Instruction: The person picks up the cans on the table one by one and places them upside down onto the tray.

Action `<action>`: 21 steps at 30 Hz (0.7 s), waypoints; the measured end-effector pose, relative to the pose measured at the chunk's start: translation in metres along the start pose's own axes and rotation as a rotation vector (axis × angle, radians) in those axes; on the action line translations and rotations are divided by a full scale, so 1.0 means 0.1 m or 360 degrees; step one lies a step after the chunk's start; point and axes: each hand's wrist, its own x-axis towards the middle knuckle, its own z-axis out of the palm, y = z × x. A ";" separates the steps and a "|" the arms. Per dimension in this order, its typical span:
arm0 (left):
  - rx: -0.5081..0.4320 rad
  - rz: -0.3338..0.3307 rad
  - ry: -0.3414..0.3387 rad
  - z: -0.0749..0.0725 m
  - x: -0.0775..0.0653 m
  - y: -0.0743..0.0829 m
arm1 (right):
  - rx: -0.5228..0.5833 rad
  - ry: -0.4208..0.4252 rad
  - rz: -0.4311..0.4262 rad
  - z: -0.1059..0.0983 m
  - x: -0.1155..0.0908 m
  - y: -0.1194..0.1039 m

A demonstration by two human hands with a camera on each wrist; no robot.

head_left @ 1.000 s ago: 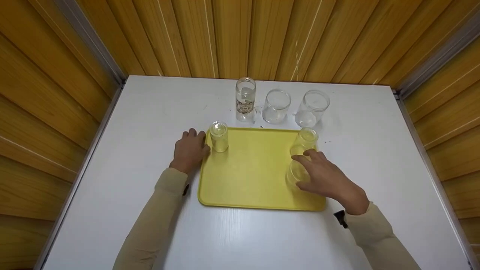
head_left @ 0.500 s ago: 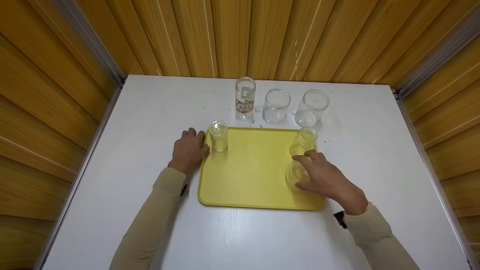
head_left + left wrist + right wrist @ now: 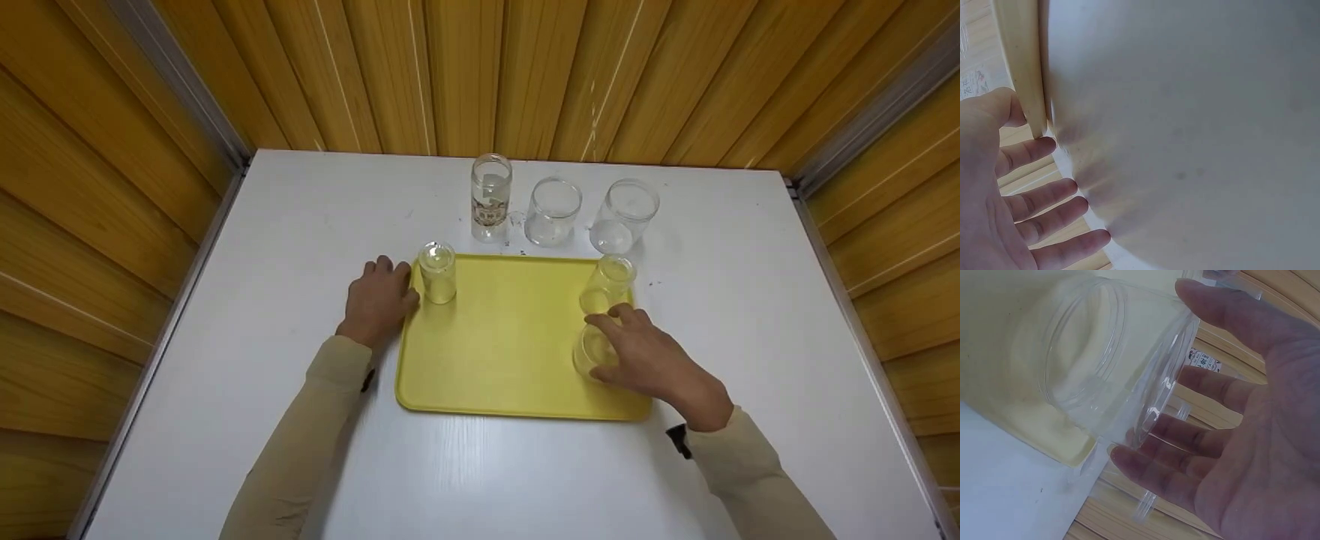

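Note:
In the head view a yellow tray (image 3: 495, 337) lies on the white table. My right hand (image 3: 649, 352) holds a wide clear glass cup (image 3: 587, 358) near the tray's right side; thumb and fingers lie around its upper end. The right wrist view shows this cup (image 3: 1100, 365) mouth down on the tray. Just behind it stands a narrower upside-down glass (image 3: 611, 279). My left hand (image 3: 377, 301) is at the tray's left edge, thumb beside the rim. In the left wrist view its fingers (image 3: 1044, 197) are spread and nearly straight, tips against the white tabletop.
Another small upside-down glass (image 3: 439, 274) stands at the tray's back left corner. Behind the tray are a tall glass with brown print (image 3: 491, 202), a wide glass (image 3: 553, 214) and a larger one (image 3: 624, 217), mouths up. Wood-patterned walls (image 3: 465, 75) surround the table.
Hardly anything differs. My right hand shifts very slightly at the glass cup, which stays on the tray. My left hand and the other glasses keep their places.

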 end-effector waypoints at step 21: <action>0.0012 -0.0017 -0.0004 0.00 0.00 0.00 | 0.0005 -0.0033 0.0031 0.05 0.02 0.03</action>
